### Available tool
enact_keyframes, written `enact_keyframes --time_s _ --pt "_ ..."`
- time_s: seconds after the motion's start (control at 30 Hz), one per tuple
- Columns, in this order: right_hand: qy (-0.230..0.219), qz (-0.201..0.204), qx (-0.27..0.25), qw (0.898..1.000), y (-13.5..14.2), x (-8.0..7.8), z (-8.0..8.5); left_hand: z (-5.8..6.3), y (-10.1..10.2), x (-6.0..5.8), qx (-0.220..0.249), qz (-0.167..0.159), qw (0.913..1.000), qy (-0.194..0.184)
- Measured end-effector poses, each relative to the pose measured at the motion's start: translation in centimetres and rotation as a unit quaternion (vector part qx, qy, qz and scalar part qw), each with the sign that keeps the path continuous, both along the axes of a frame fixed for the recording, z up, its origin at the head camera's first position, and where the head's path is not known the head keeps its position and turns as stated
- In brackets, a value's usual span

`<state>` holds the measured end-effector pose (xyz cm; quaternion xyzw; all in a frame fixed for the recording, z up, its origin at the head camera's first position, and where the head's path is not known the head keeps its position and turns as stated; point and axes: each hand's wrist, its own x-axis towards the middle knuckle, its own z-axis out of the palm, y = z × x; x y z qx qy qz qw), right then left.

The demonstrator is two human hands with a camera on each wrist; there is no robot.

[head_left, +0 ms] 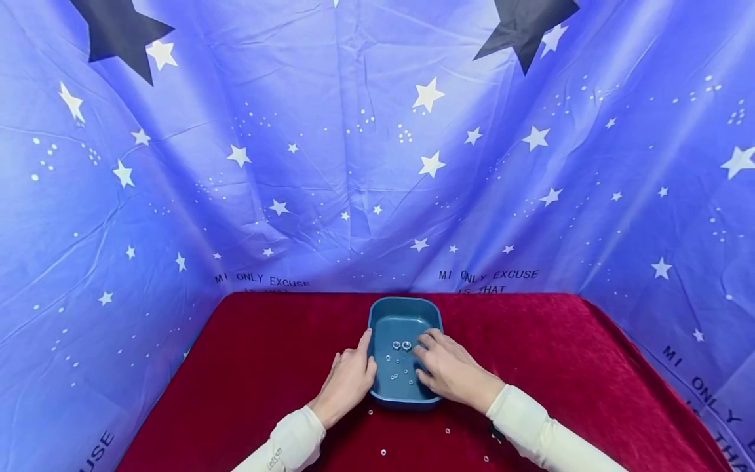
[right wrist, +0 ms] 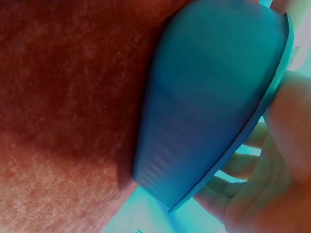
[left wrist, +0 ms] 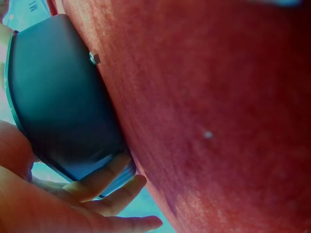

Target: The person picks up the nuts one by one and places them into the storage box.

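A dark blue rectangular bin stands on the red cloth with several metal nuts inside it. Two larger nuts lie side by side in its middle, and small ones are scattered nearer its front. At the left wall, my left hand grips the bin, its thumb at the rim and its fingers along the outside. My right hand reaches over the right rim with bent fingers inside the bin. Whether those fingertips hold a nut cannot be seen.
Several small nuts lie loose on the red cloth in front of the bin, one nut near the bottom edge and another further right. A blue star-printed curtain hangs behind the table and along both sides.
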<state>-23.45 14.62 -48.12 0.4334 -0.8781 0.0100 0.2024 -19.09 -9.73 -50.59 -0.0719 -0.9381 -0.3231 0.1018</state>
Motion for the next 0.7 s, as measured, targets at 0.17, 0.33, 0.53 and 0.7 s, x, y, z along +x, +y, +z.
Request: enact_keyframes --time_s 0.17,0.33,0.53,0.7 --pt "0.010 -0.003 -0.026 1.000 0.5 0.0 -0.1 -0.1 0.0 0.0 -0.003 0.001 1.0000 0.002" --pt "0.012 -0.023 -0.057 0.998 1.3 0.1 -0.3 -0.2 0.0 0.0 0.000 0.000 1.0000 -0.001" --pt "-0.016 -0.052 -0.111 0.992 2.2 0.3 -0.7 -0.1 -0.1 0.0 0.008 -0.001 0.9999 -0.009" --pt "-0.042 -0.084 -0.132 0.987 2.7 0.6 -1.0 -0.1 0.0 -0.1 0.004 -0.002 1.0000 -0.009"
